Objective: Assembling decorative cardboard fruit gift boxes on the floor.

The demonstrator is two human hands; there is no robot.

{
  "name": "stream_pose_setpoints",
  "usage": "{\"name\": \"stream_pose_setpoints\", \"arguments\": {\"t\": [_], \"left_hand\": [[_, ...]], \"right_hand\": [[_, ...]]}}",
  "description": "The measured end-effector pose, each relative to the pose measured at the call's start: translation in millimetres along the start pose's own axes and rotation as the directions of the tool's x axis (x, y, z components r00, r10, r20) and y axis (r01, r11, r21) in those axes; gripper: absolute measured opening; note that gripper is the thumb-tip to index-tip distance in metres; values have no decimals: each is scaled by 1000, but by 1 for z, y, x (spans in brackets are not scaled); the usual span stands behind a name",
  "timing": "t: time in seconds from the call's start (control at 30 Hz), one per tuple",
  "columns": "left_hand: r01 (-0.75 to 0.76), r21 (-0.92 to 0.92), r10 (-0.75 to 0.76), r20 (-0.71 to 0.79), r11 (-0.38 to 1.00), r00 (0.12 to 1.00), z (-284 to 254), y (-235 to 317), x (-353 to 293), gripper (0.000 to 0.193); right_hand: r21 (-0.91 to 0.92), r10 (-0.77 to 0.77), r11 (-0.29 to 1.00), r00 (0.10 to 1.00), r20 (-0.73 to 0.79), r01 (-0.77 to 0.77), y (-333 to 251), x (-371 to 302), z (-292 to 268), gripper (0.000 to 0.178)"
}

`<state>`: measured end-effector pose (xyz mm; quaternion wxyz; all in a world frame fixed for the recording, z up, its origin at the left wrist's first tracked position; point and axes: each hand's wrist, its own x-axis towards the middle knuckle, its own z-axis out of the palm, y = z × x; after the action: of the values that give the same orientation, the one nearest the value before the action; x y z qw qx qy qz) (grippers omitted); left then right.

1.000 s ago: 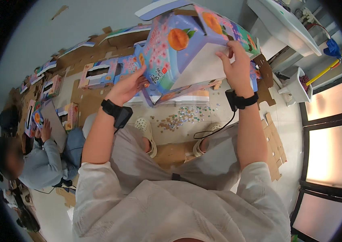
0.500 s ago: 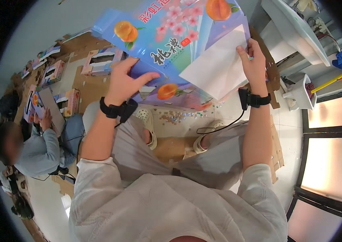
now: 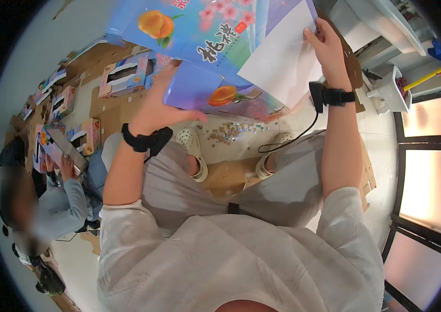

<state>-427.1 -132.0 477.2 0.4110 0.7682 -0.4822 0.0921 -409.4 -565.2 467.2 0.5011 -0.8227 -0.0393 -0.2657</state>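
A colourful printed cardboard carton (image 3: 189, 36), blue and purple with peaches and pink blossoms, is held up before me, its upper part cut off by the frame. A purple end flap (image 3: 192, 86) folds down on its near side. My right hand (image 3: 329, 52) grips the carton's right edge at a plain white panel (image 3: 283, 62), thumb on the front and fingers behind. At the carton's left, my left hand (image 3: 158, 106) is blurred and spread beside the flap. Its thumb stretches out below the flap, and its fingertips are partly hidden near the carton's edge.
Small round pieces (image 3: 233, 132) lie scattered on the floor by my shoes. Several printed boxes (image 3: 124, 75) with openings stand on cardboard at the left. Another person (image 3: 56, 203) sits there handling a box. A white basin (image 3: 381, 23) and a white bin (image 3: 387, 99) are at the right.
The carton has tilted and moved up, and its purple end flap now shows more fully. My left hand has slid down along its left side. My right hand has risen with the carton.
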Motion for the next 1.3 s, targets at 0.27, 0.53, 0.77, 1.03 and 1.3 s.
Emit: {"name": "stream_pose_setpoints", "arguments": {"t": [0.27, 0.53, 0.77, 1.03, 1.3], "left_hand": [[18, 315, -54, 105, 949, 993, 32, 14, 2, 59], [193, 147, -197, 16, 970, 980, 55, 9, 20, 31], [443, 280, -483, 90, 851, 871, 56, -30, 16, 25], [624, -515, -753, -65, 587, 655, 12, -64, -4, 29], [483, -680, -787, -232, 551, 572, -40, -71, -20, 44]], "right_hand": [[-36, -67, 997, 996, -52, 66, -9, -1, 12, 40], [-148, -18, 989, 998, -66, 8, -2, 1, 33, 48], [-80, -156, 985, 987, -39, 153, 9, 4, 45, 57], [-286, 419, 895, 866, 274, -343, 2, -32, -15, 46], [-467, 712, 667, 314, 627, -580, 40, -92, -5, 94]]}}
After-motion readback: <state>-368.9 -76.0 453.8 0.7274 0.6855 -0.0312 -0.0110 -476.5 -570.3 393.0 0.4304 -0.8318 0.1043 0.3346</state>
